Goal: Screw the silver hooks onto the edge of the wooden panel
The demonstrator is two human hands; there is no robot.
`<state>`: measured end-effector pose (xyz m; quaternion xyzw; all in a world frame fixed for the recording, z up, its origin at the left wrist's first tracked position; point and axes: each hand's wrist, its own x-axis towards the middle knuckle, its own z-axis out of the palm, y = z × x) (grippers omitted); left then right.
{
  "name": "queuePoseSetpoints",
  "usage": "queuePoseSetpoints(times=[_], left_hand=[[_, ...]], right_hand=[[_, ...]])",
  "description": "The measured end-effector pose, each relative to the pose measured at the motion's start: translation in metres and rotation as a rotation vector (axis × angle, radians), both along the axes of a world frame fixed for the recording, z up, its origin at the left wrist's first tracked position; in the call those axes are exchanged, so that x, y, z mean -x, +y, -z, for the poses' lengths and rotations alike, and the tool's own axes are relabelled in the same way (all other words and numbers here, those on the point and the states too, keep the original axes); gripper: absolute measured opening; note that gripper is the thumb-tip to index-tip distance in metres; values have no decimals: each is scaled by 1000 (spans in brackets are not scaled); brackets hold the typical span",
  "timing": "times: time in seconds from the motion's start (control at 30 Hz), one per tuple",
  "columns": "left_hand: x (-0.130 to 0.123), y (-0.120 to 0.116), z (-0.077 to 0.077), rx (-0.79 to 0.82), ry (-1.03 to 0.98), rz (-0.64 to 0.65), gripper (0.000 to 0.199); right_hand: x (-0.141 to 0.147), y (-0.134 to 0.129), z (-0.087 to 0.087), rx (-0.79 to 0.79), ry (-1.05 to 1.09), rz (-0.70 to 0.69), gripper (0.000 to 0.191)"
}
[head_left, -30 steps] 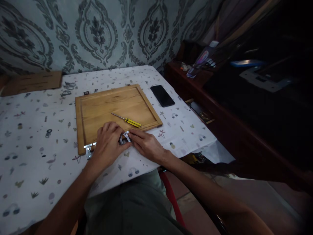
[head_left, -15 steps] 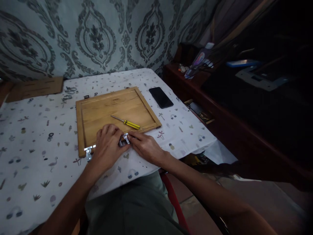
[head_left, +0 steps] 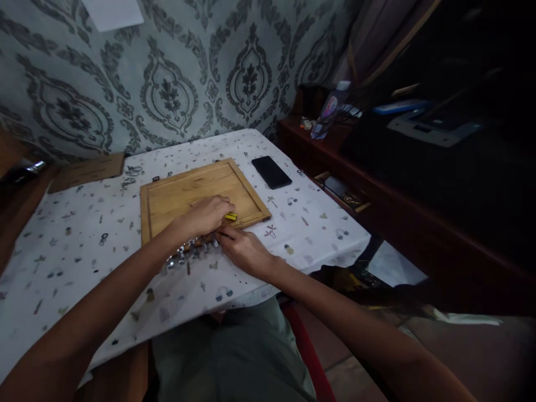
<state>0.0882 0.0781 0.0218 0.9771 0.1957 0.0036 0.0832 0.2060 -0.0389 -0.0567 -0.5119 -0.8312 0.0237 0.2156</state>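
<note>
A framed wooden panel (head_left: pixel 184 190) lies flat on the table. My left hand (head_left: pixel 209 215) is over its lower part, with fingers curled round a screwdriver (head_left: pixel 230 216); only part of the yellow handle shows. My right hand (head_left: pixel 247 251) is at the panel's near edge, thumb and fingers pinching the end of a silver metal fitting (head_left: pixel 214 241). More shiny metal (head_left: pixel 181 254) runs along that edge under my left forearm, smeared by motion, so its exact shape cannot be made out.
A black phone (head_left: pixel 271 172) lies right of the panel on the patterned tablecloth (head_left: pixel 330 234). Cardboard (head_left: pixel 87 172) is at the back left. On the right, a dark red desk (head_left: pixel 293 131) carries a bottle (head_left: pixel 330 109), above an open drawer (head_left: pixel 343 192).
My left hand has left the metal fitting, moved up and right, and closed over the screwdriver. My right hand stays at the fitting. The view has shifted slightly left.
</note>
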Motion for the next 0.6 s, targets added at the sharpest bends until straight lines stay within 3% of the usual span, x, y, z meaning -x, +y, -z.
queuePoseSetpoints(times=[0.07, 0.17, 0.3, 0.37, 0.5, 0.6], left_hand=[[0, 3, -1, -12, -16, 0, 20], [10, 5, -14, -55, -119, -75, 15], [38, -5, -38, -95, -342, -222, 19], [52, -15, -44, -1, -548, -268, 25], [66, -35, -38, 229, -795, -266, 46], [68, -40, -28, 211, -802, -295, 39]], right_hand=[[1, -1, -4, 21, -13, 9, 27], [3, -2, -9, 41, -58, 29, 27], [5, -3, -13, 36, -90, 31, 25], [5, -3, -13, 37, -84, 33, 24], [5, -2, -12, 39, -79, 35, 24], [6, -2, -11, 39, -72, 29, 26]])
